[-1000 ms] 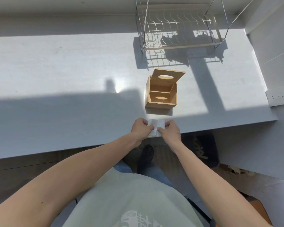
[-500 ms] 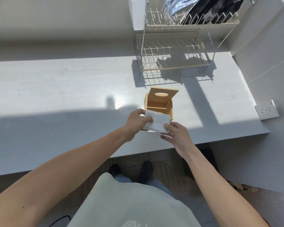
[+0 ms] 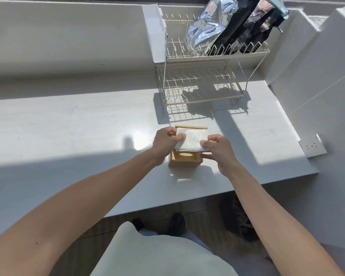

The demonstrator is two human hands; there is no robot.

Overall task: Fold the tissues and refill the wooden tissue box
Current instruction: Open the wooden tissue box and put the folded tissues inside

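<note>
A small wooden tissue box stands on the white counter with its hinged lid raised at the back. A folded white tissue stack hovers flat over the box's open top and hides most of the inside. My left hand pinches the stack's left edge. My right hand grips its right edge, with the fingers reaching down beside the box's right wall.
A two-tier wire dish rack stands behind the box, with a silver foil bag and dark bags on its top tier. A wall socket sits on the right wall. The counter's front edge runs just below my forearms.
Both hands have carried the folded tissues forward from the counter's front edge to above the open box. The right hand, briefly off the stack, grips its right edge again.
</note>
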